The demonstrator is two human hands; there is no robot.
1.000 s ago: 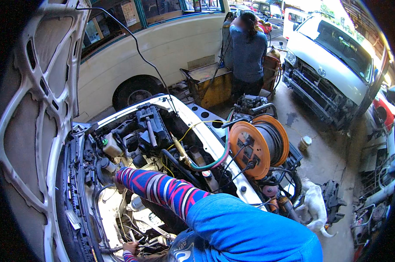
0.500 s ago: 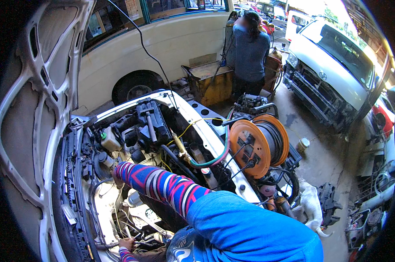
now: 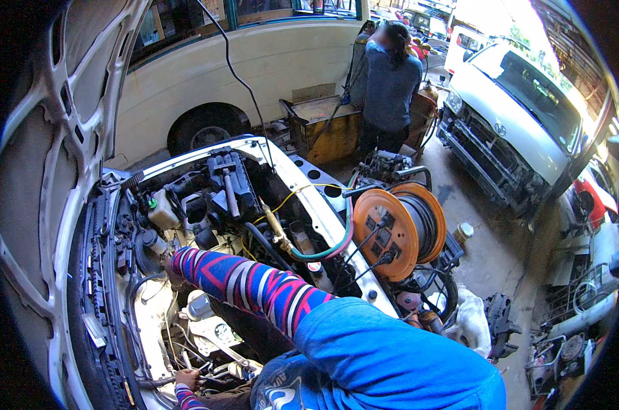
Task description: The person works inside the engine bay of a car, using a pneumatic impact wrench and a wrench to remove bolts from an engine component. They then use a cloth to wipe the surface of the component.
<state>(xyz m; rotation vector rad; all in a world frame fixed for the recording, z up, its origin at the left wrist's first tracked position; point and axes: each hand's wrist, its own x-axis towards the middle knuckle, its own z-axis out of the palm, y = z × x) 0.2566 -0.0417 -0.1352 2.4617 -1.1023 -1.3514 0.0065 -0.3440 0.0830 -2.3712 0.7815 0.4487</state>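
Note:
My left hand (image 3: pixel 186 378) is low in the engine bay at the lower left, its fingers curled round something thin I cannot make out, beside dark hoses and metal parts. Stretched across the bay in a striped sleeve, my right arm ends near the bay's far-left side. There my right hand (image 3: pixel 175 269) shows only in part, with its fingers hidden among the engine parts. Close to it are a grey cylindrical part (image 3: pixel 153 240) and a pale plastic reservoir (image 3: pixel 163 210). A silvery metal part (image 3: pixel 213 333) lies between the two hands.
An open hood (image 3: pixel 46 184) rises at left. On the right stands an orange cable reel (image 3: pixel 384 236); a brass torch handle (image 3: pixel 272 222) with red and green hoses rests over the bay. A white dog (image 3: pixel 472 321) is near the fender. Beyond are another person (image 3: pixel 390 89) and a white van (image 3: pixel 514 113).
The whole view has shifted slightly leftward. Both hands stay at about the same places in the engine bay. The dog has changed posture, and its tail no longer shows.

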